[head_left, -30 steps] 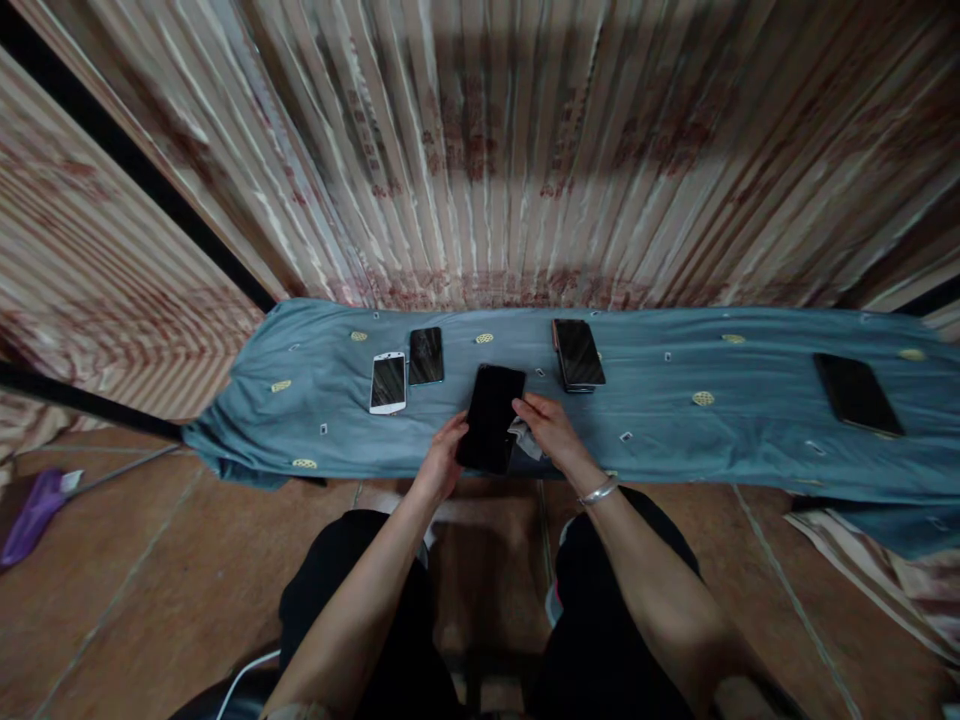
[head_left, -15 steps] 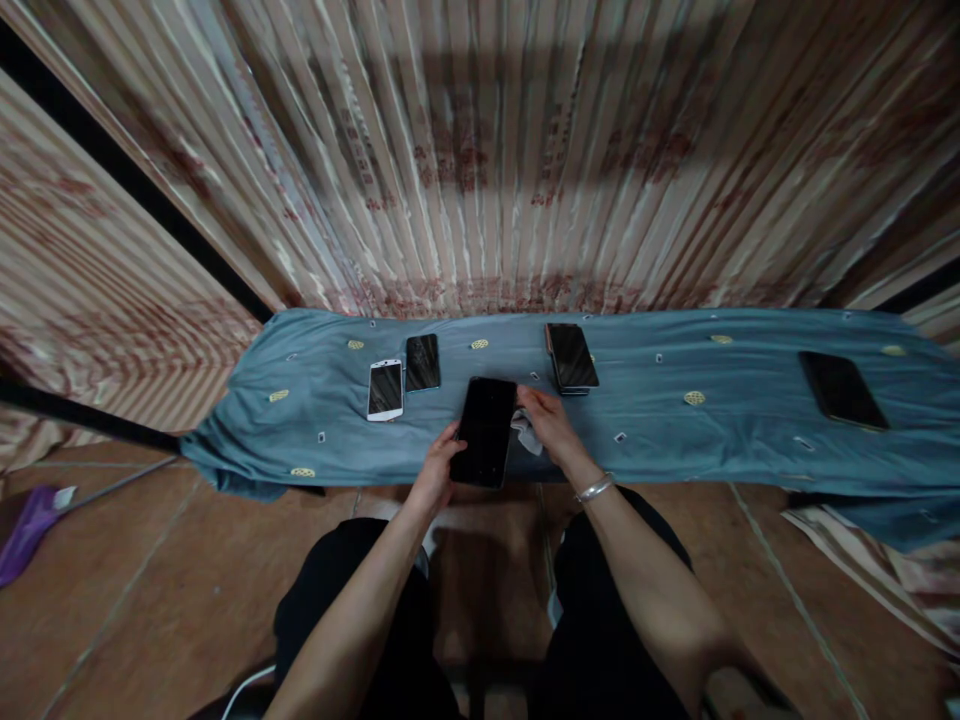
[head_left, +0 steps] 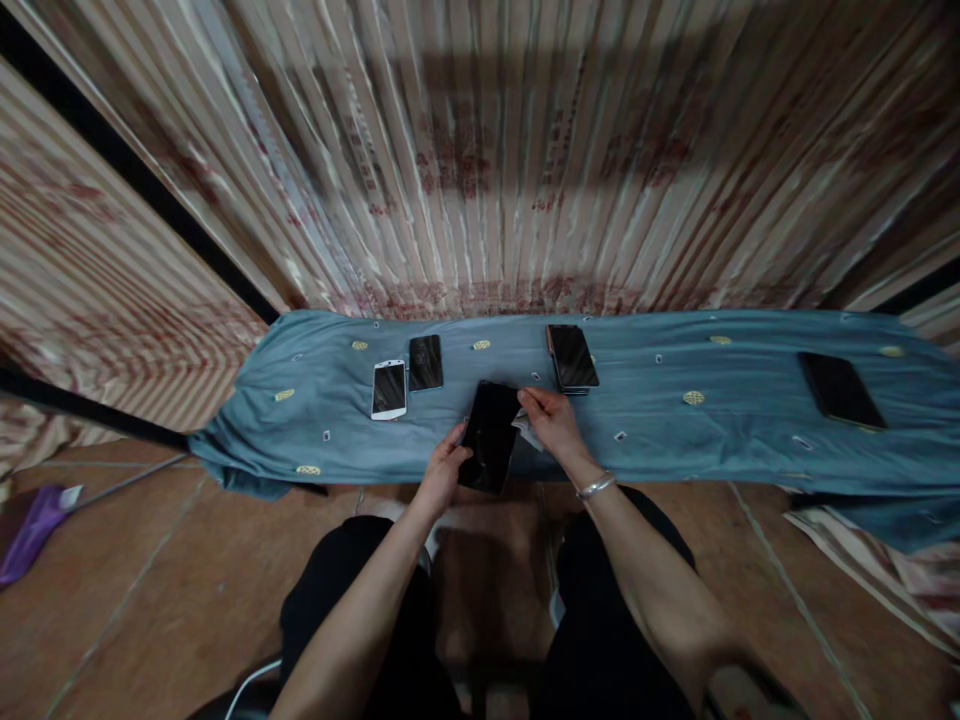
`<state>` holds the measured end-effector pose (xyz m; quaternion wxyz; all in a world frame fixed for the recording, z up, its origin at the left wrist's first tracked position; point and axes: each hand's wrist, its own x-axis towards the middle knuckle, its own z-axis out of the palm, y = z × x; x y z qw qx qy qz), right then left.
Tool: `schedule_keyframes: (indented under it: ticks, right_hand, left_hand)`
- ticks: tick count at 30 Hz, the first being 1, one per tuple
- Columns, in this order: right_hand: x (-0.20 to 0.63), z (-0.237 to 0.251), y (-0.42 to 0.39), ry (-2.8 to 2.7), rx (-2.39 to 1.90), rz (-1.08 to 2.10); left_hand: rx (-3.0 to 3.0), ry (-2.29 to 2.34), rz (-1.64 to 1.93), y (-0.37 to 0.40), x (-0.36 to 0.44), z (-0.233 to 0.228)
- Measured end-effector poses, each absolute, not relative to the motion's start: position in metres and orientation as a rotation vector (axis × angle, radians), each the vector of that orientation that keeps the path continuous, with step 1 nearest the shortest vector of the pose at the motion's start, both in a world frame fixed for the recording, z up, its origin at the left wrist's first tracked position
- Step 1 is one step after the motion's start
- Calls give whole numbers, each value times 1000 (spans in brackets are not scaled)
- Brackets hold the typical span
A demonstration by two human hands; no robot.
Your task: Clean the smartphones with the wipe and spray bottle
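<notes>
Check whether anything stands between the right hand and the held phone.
Only the cloth in the right hand, at the right edge of the phone; nothing else visible is between them.

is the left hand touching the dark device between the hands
Touching. The head view shows the left hand gripping the dark device at its lower left edge, the thumb lapping onto its front.

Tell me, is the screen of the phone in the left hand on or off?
Looks off: the black phone in the left hand shows dark glass, faint marks, nothing clearly lit.
</notes>
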<state>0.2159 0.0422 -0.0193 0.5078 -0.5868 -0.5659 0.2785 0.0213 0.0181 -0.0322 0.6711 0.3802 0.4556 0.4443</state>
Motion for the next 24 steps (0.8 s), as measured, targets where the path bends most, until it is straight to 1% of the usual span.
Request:
schedule_keyframes:
  ticks: [4,8,12,14,19,24]
  right_hand:
    - [210,-24,44,-1306,-1366,841]
    - [201,-29,37,-1412,-1319,1049]
    - [193,-30,26,-1538,-1219,1398]
    - [191,-29,21,-1550,-1170,1477]
    - [191,-28,17,-1600,-1261,1189]
    - [193,-33,15,-1596,-1371,1038]
  left_hand:
    - [800,1039,1078,19,26,-28]
    - [679,1035,1254,29,32,-20]
    - [607,1047,1332,39,33,-12]
    - [627,1048,1341,41,34,-10]
    - [688,1027,1351,42,42,-10]
    - [764,1076,1374,43,52,-18]
